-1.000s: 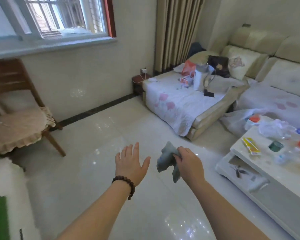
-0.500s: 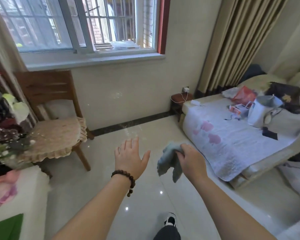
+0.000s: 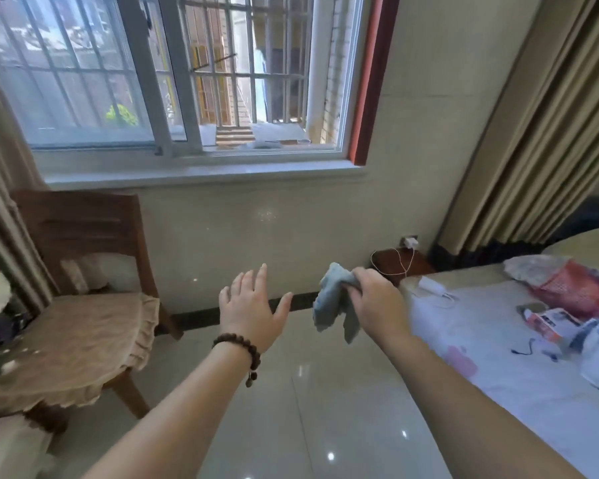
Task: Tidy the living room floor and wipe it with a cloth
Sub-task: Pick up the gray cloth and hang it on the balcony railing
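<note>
i'm looking into a lived-in home, a living room by the look of it. a barred sliding window (image 3: 187, 74) sits above a pale wall, with long beige curtains (image 3: 540, 133) hanging at the right. a wooden chair (image 3: 80, 271) with a frilled seat cushion stands on the glossy tiled floor (image 3: 308, 409). a sofa (image 3: 498, 357) under a flowered cover holds bags and packets, and a charger (image 3: 410, 242) is plugged in near it.

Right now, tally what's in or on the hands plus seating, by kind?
Cloths: 1, a grey cloth held in the right hand
Bead bracelets: 1, on the wrist of the open left hand
Wooden chairs: 1
Total: 3
</note>
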A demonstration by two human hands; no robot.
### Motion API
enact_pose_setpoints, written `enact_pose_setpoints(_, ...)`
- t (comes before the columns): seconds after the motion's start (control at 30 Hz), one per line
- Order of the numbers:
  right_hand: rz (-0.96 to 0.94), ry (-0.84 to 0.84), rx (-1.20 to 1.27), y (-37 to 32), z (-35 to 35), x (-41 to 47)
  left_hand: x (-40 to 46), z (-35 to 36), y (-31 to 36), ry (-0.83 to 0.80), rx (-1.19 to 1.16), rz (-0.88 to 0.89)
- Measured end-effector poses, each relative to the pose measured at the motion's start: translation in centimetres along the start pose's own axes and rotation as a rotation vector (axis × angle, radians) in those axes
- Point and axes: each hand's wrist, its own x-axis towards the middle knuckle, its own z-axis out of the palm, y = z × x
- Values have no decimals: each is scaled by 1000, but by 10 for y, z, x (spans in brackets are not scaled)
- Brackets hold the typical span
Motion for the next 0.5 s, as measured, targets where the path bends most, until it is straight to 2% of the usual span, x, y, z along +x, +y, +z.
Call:
enact_pose_setpoints(0.3,-79,20,-21,25,39,199,185,28,9,62,-30,-42)
enact_pose_setpoints(0.5,-117,47,39,27,88,352,343,44,-6,107,-53,-36)
